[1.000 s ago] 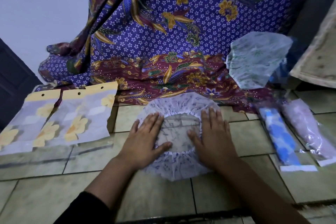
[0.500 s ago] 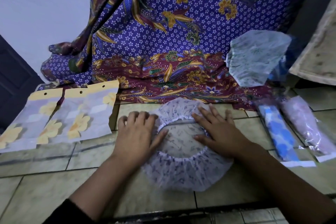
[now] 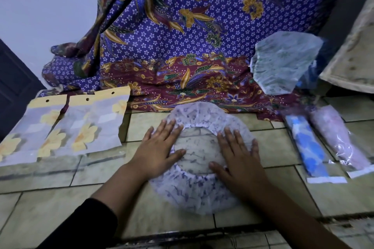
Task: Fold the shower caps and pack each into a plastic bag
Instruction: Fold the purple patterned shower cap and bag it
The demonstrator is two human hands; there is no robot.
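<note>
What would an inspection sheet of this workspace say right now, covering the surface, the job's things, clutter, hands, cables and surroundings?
Surface: tiled floor, bare in places.
Job's things: shower cap spread flat, opening up; flower-print bags at left; blue packed cap and pink packed cap at right; another cap on the cloth.
Clutter: nothing seen.
Hands: left hand and right hand pressed flat on the cap, fingers spread.
Cables: nothing seen.
Surroundings: patterned batik cloth behind; pale wall.

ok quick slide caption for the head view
Both hands, left and right, press a round white purple-flecked shower cap flat on the tiled floor.
</note>
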